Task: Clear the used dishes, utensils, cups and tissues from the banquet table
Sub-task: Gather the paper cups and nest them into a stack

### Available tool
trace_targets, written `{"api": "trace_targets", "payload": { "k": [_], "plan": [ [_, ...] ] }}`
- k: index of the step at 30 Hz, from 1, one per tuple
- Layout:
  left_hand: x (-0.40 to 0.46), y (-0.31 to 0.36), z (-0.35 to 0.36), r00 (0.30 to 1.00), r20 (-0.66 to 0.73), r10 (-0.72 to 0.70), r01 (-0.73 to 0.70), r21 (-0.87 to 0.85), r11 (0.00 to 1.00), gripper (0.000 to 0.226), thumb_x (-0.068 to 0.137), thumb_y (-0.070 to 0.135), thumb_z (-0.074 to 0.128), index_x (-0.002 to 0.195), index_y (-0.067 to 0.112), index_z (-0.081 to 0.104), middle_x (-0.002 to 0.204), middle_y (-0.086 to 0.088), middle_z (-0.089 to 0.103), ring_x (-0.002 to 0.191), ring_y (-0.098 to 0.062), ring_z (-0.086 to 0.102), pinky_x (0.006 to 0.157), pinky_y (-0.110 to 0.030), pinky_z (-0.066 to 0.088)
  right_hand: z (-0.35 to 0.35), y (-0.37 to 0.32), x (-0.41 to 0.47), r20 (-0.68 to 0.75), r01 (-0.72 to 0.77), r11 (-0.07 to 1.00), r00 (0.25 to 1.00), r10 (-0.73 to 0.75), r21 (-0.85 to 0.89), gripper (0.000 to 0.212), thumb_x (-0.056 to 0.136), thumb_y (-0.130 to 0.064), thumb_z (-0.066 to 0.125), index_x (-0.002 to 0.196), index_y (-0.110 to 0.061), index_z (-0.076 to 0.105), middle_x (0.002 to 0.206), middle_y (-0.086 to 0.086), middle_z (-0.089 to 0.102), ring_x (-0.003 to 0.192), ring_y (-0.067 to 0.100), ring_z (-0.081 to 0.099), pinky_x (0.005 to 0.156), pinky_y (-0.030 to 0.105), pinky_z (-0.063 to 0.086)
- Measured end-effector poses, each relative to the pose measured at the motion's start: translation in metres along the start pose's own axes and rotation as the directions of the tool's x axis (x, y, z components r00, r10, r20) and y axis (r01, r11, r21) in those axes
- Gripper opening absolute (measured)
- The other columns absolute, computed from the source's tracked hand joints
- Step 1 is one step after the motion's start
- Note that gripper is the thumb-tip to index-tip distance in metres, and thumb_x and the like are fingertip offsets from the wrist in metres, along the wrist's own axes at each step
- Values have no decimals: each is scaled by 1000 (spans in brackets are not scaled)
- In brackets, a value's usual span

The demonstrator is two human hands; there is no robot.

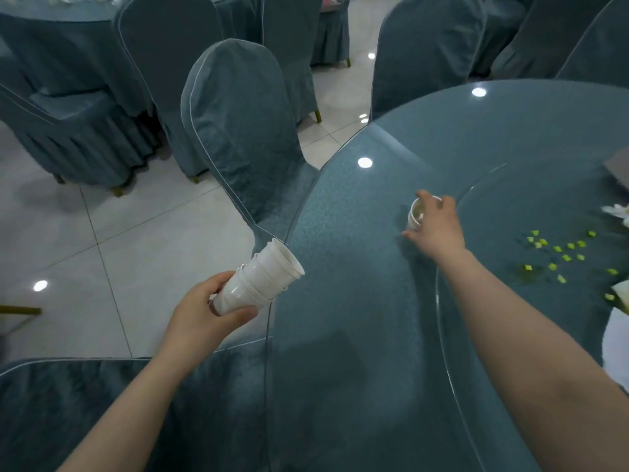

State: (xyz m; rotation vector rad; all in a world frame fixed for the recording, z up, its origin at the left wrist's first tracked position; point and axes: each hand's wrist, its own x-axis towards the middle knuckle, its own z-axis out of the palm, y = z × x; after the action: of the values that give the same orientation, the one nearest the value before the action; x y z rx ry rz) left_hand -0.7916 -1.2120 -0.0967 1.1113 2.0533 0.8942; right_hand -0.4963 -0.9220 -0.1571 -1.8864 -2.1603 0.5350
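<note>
Both forearms fill the bottom of the view, so starting from the grips. Left hand [200, 310] has fingers and thumb curled round the base of a stack of white cups [262, 279], tipped on its side with the mouths pointing at the table [357, 301] edge, hanging just off that edge over the floor. Right hand [437, 226] is out on the table, fingers wrapped over a single white cup [416, 214] standing just beside the rim of the glass turntable [510, 335]. These look like thin disposable cups: super light, squashy, probably slick. I'd hold it low around the wall, gently, since squeezing will buckle it. Farther onto the turntable there are green scraps [561, 257] and white tissue [617, 212].
</note>
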Motion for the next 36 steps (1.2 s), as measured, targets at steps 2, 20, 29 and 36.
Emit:
{"api": "trace_targets", "payload": {
  "k": [2,20,29,36],
  "plan": [
    [4,1,0,1000,-1,6,-6,3,1000,52,68,23,84,96,56,53,95,22,64,83,-5,62,69,-24,48,1,0,3,-28,-4,1000,1000,4,-1,73,76,-18,75,137,-30,38,135,16,30,112,44,48,95,44,45],
    [-23,-34,-80,990,-126,61,-51,80,995,56,66,32,84,105,50,48,100,18,55,93,-11,56,71,-23,45,-28,-192,-153,69,132,507,931,-358,852,70,67,-21,76,129,-40,48,112,-13,56,99,1,59,84,30,55],
    [-92,-65,-169,970,-211,124,-111,71,991,61,66,34,83,117,44,50,112,9,53,99,-12,52,81,-32,47,-17,-313,-245,282,256,612,712,-643,748,60,86,-22,70,133,-41,37,103,-25,53,89,-9,56,84,19,49],
    [-177,-153,-282,931,-328,160,-81,242,967,68,64,52,77,126,47,50,107,17,46,90,-6,48,71,-28,38,43,-422,-362,319,255,641,700,-639,724,53,91,-34,61,137,-30,36,106,-13,54,92,-2,57,86,24,49]
  ]
}}
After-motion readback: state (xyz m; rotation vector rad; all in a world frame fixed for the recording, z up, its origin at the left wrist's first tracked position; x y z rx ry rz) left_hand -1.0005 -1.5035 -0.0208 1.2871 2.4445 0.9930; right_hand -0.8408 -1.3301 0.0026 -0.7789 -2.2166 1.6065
